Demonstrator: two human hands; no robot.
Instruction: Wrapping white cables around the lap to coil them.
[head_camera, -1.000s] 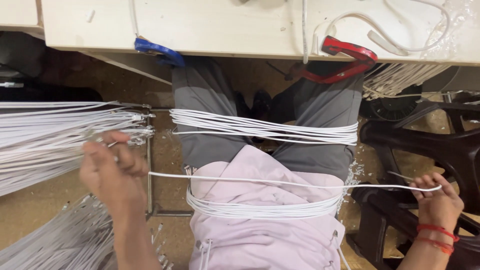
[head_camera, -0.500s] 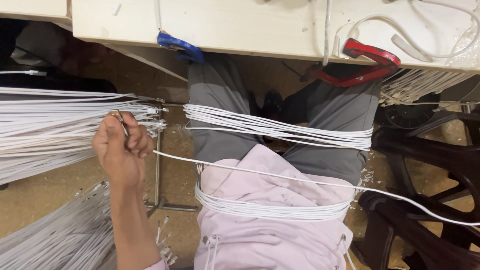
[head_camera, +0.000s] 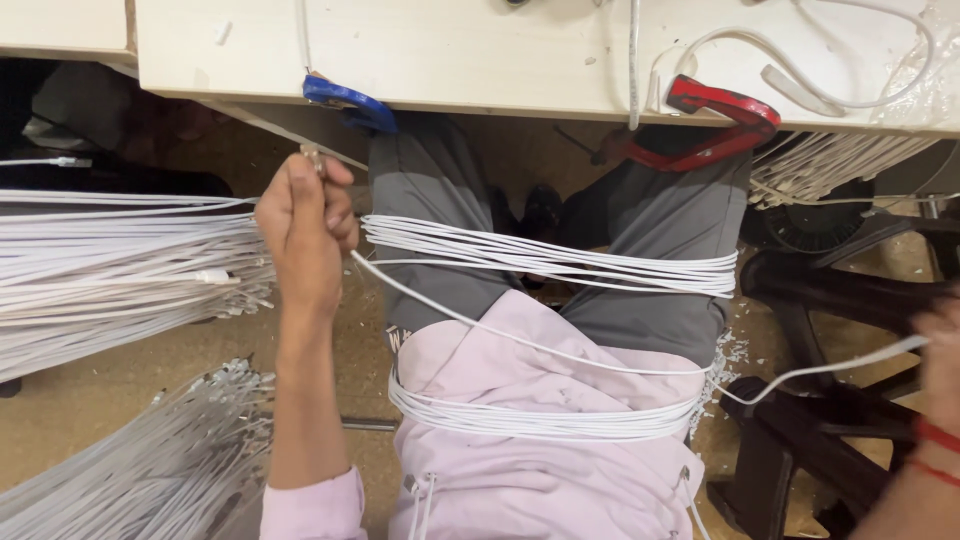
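1. My left hand is closed tight on one end of a white cable, just under the bench edge.
2. The cable runs across my lap to my right hand.
3. That hand is blurry, so I cannot tell its grip.

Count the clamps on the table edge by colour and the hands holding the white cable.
Blue clamp: 1
Red clamp: 1
Hands on the white cable: 2, left hand and right hand
Total: 4
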